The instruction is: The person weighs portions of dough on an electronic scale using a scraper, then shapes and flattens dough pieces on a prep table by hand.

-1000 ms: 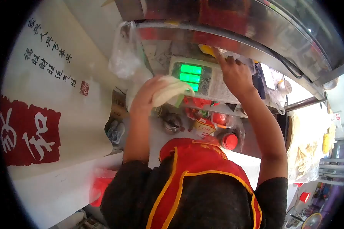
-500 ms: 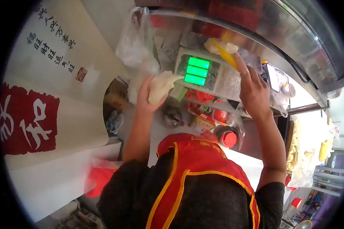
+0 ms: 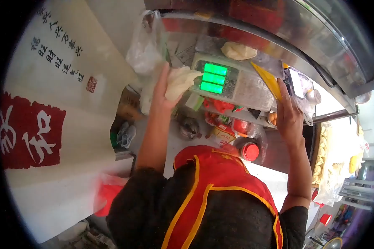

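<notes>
My left hand is closed around a pale lump of dough, held up at the left of the scale. A thin pointed end of the dough reaches toward the scale's lit green display. In my right hand is a flat yellow dough scraper, slanting up and left over the right end of the scale. Another dough piece lies at the scale's far edge, apart from the scraper. Whether it rests on the scale or behind it I cannot tell.
A plastic bag hangs at the back left. Under the scale's shelf stand a red-lidded jar and a metal pot. A phone is at the right. A curved metal edge spans overhead.
My right hand and the scraper have moved right and toward me, away from the dough at the scale's far edge. My left hand has risen slightly, still holding its dough.
</notes>
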